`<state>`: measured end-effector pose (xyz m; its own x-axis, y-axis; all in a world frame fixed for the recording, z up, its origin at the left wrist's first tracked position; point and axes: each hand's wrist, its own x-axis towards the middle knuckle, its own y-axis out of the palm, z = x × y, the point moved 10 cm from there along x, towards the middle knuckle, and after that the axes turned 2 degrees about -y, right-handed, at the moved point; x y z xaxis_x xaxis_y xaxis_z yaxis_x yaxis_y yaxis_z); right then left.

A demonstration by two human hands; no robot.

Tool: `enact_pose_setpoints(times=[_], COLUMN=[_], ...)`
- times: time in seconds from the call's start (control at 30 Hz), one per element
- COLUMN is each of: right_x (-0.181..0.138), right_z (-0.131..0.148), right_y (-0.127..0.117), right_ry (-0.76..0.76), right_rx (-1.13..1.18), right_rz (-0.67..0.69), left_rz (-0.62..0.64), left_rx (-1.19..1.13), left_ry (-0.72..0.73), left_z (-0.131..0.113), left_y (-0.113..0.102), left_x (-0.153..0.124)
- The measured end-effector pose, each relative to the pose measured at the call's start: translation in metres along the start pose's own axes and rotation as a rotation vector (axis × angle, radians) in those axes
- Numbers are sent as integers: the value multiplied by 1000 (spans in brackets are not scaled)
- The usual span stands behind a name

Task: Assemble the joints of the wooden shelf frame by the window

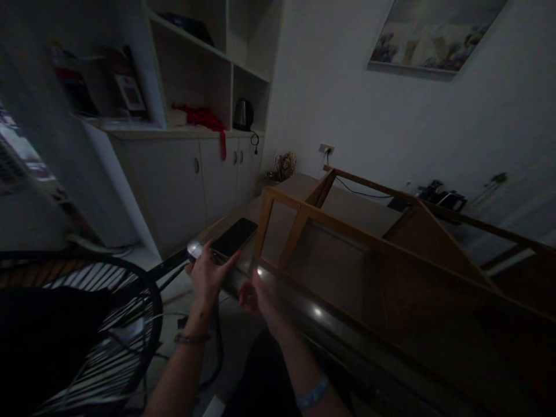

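Note:
My left hand point(208, 275) is at the near left corner of a table point(243, 269), thumb and fingers spread apart. Close to its fingertips is a shiny, rounded silver piece point(195, 249); whether the hand touches it is unclear. A dark phone point(234, 236) lies flat on the tabletop just beyond that hand. My right hand point(256, 294) hovers by the table's front edge, its fingers loosely curled and its thumb apart, with nothing visible in it. Right of the phone, a wooden frame with panels point(299, 211) rests on the table.
A black woven chair point(152, 301) stands at the left, with cables on the floor beside it. Behind is a white cabinet point(169, 185) with shelves holding a red cloth point(204, 117) and a kettle point(244, 113). A wall socket point(326, 149) has a plug in it.

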<state>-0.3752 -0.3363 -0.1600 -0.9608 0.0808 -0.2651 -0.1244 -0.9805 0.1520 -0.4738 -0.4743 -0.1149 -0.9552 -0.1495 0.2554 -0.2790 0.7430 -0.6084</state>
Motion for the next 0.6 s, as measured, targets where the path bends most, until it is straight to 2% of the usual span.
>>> enact_pose_setpoints(times=[0.13, 0.23, 0.3, 0.37, 0.47, 0.53, 0.6], right_x=[11, 16, 16, 18, 24, 26, 27], right_z=[-1, -9, -16, -19, -17, -12, -7], right_y=[14, 27, 33, 37, 40, 42, 45], right_ry=[43, 120, 196, 246, 287, 312, 325], right_rx=[-73, -109, -85, -12, 171, 281, 326], right_rz=[51, 128, 149, 129, 60, 36, 43], left_rz=[-51, -56, -33, -64, -90, -24, 62], left_rx=[-122, -244, -346, -383, -212, -70, -40], left_ry=[-45, 0, 40, 40, 51, 70, 62], left_z=[11, 16, 19, 23, 23, 19, 19], left_y=[0, 4, 8, 6, 2, 5, 10], left_x=[-10, -20, -24, -24, -17, -10, -4])
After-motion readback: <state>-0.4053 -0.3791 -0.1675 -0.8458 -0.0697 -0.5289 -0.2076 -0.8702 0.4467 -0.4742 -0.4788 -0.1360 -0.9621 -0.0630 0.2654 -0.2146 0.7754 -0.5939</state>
